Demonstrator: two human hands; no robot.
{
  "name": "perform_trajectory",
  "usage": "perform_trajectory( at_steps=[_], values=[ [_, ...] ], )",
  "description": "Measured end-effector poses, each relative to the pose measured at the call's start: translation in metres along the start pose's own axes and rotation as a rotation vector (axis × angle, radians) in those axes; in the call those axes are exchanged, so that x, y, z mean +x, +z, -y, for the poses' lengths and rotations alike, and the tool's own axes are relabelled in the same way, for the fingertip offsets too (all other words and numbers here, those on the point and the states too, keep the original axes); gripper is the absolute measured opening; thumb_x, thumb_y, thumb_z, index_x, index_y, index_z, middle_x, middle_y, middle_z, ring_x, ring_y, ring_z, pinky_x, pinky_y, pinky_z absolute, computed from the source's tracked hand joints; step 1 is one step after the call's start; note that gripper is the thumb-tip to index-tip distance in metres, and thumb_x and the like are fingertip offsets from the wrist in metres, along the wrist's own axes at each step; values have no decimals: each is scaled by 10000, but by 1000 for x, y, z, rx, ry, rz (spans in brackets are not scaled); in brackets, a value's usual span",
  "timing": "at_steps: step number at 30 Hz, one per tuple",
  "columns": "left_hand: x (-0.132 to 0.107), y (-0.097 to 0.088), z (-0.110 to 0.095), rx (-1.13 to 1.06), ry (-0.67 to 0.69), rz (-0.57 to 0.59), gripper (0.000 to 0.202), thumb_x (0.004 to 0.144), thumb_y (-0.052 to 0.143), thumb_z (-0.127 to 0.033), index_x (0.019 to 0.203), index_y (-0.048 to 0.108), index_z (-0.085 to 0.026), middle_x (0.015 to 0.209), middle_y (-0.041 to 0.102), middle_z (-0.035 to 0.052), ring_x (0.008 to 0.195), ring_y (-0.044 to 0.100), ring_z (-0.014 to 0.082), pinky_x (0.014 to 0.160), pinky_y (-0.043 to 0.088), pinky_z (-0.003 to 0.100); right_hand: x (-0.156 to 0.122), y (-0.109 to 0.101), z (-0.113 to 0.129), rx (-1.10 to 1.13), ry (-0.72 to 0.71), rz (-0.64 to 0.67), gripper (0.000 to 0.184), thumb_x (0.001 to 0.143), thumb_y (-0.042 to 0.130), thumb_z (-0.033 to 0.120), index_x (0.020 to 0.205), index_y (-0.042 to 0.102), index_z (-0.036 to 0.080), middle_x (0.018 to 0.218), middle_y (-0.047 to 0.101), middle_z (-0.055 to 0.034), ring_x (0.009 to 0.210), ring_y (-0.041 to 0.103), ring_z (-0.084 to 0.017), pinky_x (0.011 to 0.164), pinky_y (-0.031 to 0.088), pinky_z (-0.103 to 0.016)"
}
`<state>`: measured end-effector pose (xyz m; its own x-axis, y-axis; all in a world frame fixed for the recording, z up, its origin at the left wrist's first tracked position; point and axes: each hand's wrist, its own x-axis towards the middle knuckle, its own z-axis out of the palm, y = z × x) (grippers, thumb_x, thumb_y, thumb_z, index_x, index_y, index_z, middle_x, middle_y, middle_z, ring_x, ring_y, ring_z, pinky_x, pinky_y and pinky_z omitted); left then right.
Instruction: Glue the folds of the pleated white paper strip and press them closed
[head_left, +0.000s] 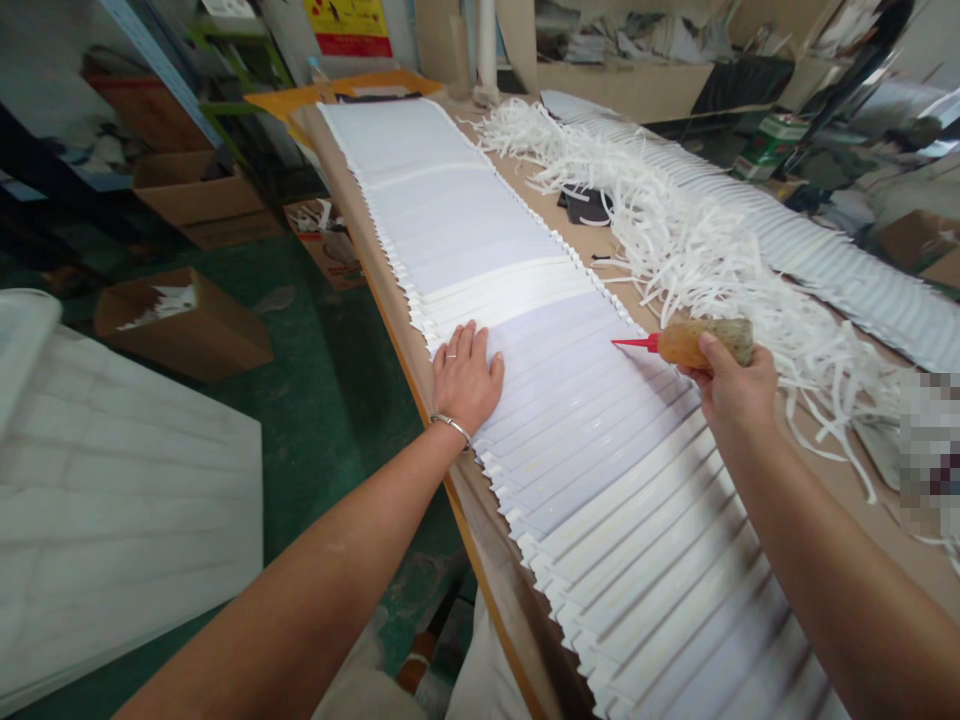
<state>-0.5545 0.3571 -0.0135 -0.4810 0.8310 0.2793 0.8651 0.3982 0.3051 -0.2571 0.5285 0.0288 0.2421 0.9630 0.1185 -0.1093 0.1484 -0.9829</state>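
A long row of overlapping white sheets (517,280) runs down the table, fanned so that each edge shows as a narrow strip. My left hand (467,378) lies flat on the row's left side, fingers stretched out, with a ring and a bracelet on it. In my right hand (731,385) is a squeeze glue bottle (694,343), amber and smudged, with a red pointed nozzle. It is held sideways above the right part of the row, nozzle to the left. Small shiny wet-looking marks show on the nearer strips.
A heap of curled white strips (675,220) lies along the row's right side, with a second fanned row (795,215) beyond it. Cardboard boxes (184,325) stand on the green floor at left, near a white slab-like surface (135,500). The table's left edge (472,530) is close to my body.
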Motion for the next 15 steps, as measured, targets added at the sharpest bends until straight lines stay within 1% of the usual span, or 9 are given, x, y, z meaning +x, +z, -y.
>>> perform_trajectory(
  at_steps=[5, 8, 11, 15],
  values=[
    [1, -1, 0, -36, -21, -1, 558, 1110, 279, -381, 1556, 538, -170, 1690, 423, 82, 1591, 346, 251, 1310, 269, 491, -31, 9, 11, 33, -26, 84, 602, 615, 956, 432, 1031, 570, 230, 1008, 702, -19, 787, 720, -209, 560, 662, -355],
    [2, -1, 0, -68, -44, -1, 546, 1118, 270, -366, 1541, 561, -181, 1676, 448, 73, 1582, 366, 246, 1311, 276, 478, -49, 13, 17, 46, -12, 118, 628, 594, 976, 418, 1049, 583, 234, 993, 701, -2, 790, 706, -193, 604, 676, -380],
    [2, -3, 0, -107, -70, -7, 538, 1128, 256, -356, 1525, 583, -199, 1660, 472, 54, 1575, 381, 227, 1316, 269, 446, -67, 17, 21, 35, 7, 166, 613, 611, 973, 416, 1058, 594, 236, 982, 702, -3, 805, 698, -191, 635, 679, -404],
    [1, -5, 1, -169, -98, -11, 544, 1136, 235, -337, 1525, 587, -193, 1638, 505, 42, 1573, 382, 196, 1323, 245, 396, -90, 23, 25, 21, 4, 200, 644, 620, 968, 434, 1096, 582, 235, 985, 693, -9, 795, 688, -186, 586, 649, -355]
  ],
)
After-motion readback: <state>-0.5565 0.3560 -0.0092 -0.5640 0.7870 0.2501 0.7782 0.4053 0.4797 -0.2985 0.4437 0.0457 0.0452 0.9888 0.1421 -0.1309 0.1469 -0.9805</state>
